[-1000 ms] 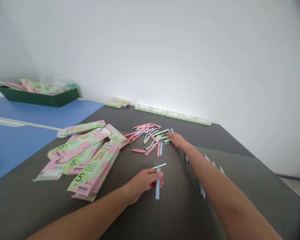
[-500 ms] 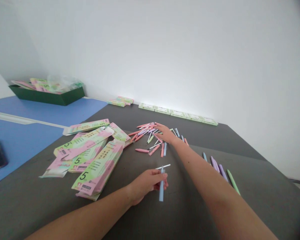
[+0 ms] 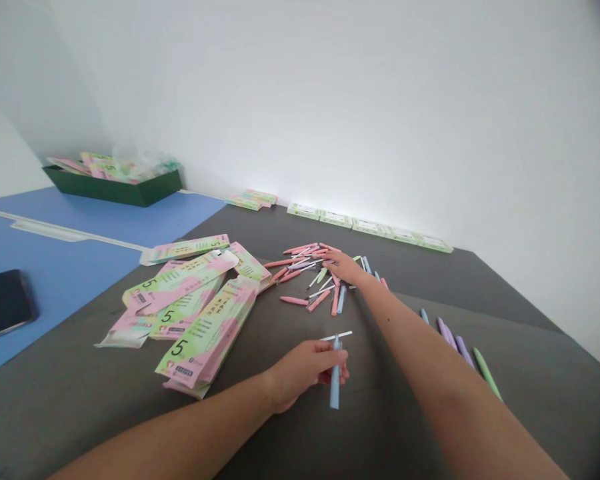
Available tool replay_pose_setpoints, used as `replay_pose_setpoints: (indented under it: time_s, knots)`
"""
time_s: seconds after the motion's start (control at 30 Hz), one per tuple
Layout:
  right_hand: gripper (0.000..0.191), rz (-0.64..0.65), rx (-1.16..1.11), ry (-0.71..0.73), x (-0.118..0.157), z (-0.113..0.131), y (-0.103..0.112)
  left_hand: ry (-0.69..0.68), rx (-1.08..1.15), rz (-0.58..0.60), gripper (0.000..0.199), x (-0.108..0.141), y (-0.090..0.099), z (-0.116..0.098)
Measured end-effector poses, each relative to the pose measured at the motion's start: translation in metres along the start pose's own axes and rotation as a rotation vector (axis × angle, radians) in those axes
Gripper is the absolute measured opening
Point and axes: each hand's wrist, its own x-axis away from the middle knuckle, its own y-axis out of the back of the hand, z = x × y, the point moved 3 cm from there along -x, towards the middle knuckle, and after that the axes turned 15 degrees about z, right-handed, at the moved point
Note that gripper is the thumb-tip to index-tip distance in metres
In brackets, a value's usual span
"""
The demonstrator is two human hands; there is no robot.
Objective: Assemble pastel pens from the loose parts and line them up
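My left hand (image 3: 305, 370) is closed around a light blue pen barrel (image 3: 335, 383), held upright above the dark table. A thin white pen refill (image 3: 344, 334) sticks out sideways from the same grip. Farther forward, my right hand (image 3: 347, 268) reaches into a loose pile of pen parts, its fingers stretched out and the thumb apart from them. Under and around it lie pink pen barrels (image 3: 295, 274), white refills, a light green piece (image 3: 322, 275) and blue pieces (image 3: 341, 299). What its fingertips touch is partly hidden.
Pink-and-green pen boxes (image 3: 210, 333) lie heaped on the left. Purple pens (image 3: 464, 351) and a green pen (image 3: 487, 373) lie right of my right arm. Flat boxes (image 3: 370, 228) line the wall. A green tray (image 3: 100, 190) and a phone (image 3: 7, 305) rest on the blue surface.
The whole view has shifted, so the table things appear farther right and more of the phone shows. Both hands keep nearly the same places, the left still holding the blue barrel and refill.
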Motion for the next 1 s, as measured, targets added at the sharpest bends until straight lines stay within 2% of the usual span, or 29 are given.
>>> replay_pose_setpoints:
  time_s: [0.1, 0.23, 0.33, 0.43, 0.53, 0.73, 1.0]
  knots:
    - [0.033, -0.047, -0.003, -0.042, -0.008, 0.002, 0.001, 0.001, 0.001, 0.008, 0.03, 0.0, 0.0, 0.0]
    - [0.037, -0.077, 0.009, -0.116, -0.037, 0.01, -0.002, 0.0, 0.009, 0.001, 0.03, 0.001, 0.0, 0.0]
    - [0.039, -0.032, 0.026, -0.089, -0.059, 0.022, -0.007, 0.006, 0.005, -0.001, 0.03, 0.002, 0.0, -0.001]
    - [0.037, 0.047, 0.04, -0.033, -0.068, 0.031, -0.011, 0.002, 0.018, 0.006, 0.03, 0.002, 0.0, -0.001]
    - [0.035, 0.097, 0.058, 0.013, -0.06, 0.029, -0.014, -0.008, 0.032, 0.015, 0.03, 0.002, 0.0, 0.0]
    - [0.028, 0.119, 0.076, 0.029, -0.023, 0.008, -0.005, -0.009, 0.019, 0.017, 0.029, -0.001, 0.001, 0.002]
    - [0.028, 0.02, 0.044, -0.051, 0.019, -0.013, 0.023, 0.007, -0.007, 0.003, 0.03, 0.0, 0.001, 0.002]
